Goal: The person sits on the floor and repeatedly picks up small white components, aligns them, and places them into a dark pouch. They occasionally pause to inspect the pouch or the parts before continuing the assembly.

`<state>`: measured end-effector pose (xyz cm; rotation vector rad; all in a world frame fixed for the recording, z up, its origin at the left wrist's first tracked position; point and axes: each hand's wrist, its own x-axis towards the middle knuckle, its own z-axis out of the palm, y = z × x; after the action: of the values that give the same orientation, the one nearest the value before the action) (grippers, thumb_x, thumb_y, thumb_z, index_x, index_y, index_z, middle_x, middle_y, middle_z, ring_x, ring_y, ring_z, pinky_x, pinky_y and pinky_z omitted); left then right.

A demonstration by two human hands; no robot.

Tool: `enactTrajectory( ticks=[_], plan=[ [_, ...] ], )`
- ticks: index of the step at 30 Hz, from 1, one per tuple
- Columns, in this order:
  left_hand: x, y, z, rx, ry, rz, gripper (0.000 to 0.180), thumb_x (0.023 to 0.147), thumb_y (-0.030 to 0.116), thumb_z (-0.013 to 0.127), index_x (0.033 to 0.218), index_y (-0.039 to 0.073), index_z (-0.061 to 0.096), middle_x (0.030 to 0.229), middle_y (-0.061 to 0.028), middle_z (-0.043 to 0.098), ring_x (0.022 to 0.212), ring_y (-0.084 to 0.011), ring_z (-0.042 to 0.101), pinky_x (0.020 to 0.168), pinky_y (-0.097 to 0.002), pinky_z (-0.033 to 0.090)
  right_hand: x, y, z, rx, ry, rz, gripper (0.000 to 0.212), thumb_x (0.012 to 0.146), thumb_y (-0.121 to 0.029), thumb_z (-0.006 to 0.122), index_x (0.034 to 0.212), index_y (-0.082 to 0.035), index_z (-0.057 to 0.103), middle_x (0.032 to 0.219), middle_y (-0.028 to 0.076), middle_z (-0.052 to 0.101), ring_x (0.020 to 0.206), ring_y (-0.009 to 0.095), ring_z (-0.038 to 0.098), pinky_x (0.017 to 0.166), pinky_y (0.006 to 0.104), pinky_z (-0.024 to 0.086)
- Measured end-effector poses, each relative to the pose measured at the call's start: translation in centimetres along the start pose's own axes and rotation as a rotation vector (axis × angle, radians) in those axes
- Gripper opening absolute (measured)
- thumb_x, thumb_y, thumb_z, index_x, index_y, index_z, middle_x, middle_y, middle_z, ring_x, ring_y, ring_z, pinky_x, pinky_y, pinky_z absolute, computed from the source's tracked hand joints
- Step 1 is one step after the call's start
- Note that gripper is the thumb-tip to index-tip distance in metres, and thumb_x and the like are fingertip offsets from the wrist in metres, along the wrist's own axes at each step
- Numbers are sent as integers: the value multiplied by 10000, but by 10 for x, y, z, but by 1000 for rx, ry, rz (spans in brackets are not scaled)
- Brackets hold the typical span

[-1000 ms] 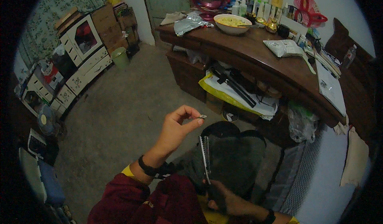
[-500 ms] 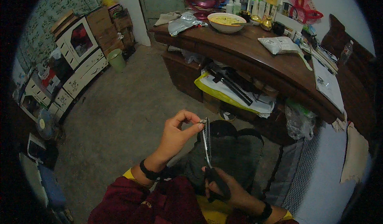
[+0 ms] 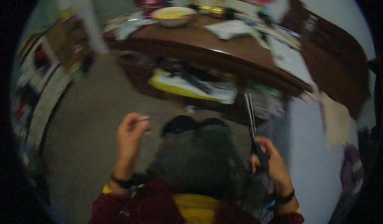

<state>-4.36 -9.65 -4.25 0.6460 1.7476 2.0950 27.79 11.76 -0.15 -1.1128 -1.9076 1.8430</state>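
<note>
My right hand (image 3: 276,164) is wrapped round the black handles of a pair of scissors (image 3: 251,114). Their silver blades point up and away and look closed together. Well to the left, over the floor, my left hand (image 3: 129,134) pinches a small pale and dark piece (image 3: 145,117) between thumb and fingertips. Motion blur hides what kind of thing it is. The scissors and the piece are wide apart, with my dark-trousered lap (image 3: 195,156) between the two hands.
A dark wooden desk (image 3: 191,36) stands ahead, bearing a bowl of yellow food (image 3: 173,17), bottles and a white packet (image 3: 229,29). A yellow-edged bag (image 3: 175,89) lies on its lower shelf. At right is a bed (image 3: 311,144); at far left, a pale cabinet (image 3: 48,88).
My hands have drawn apart: the left moved left with the small piece, the right moved right with the scissors. The view has swung to the right and blurred.
</note>
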Motion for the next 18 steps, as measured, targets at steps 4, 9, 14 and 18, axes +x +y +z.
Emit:
enactTrajectory(
  ticks=[4,9,14,18],
  plan=[
    [-4,6,12,6,-65,-9,100,830,103,636,866,107,543,786,48,486,726,-59,453,663,-213,368,16,62,-140,-723,575,-121,599,753,-107,726,1245,-45,388,849,142,623,752,263,620,648,354,487],
    [-3,7,41,44,-117,-40,138,831,147,657,868,116,528,766,64,454,701,-55,409,631,-216,325,14,158,-274,-975,965,232,455,760,-148,674,1123,-35,426,890,217,644,827,386,633,697,449,492],
    [-4,2,56,-28,-239,-109,113,821,72,649,887,97,561,827,26,548,780,-74,505,720,-218,400,13,207,-334,-1138,992,391,424,750,-206,700,1043,17,491,891,210,627,831,374,620,698,448,498],
    [0,4,73,-5,-394,-213,143,808,14,662,907,73,577,832,14,592,742,-74,559,677,-217,449,32,144,-280,-1471,871,164,332,721,-230,733,879,16,575,859,196,609,895,351,594,718,431,495]
  ],
)
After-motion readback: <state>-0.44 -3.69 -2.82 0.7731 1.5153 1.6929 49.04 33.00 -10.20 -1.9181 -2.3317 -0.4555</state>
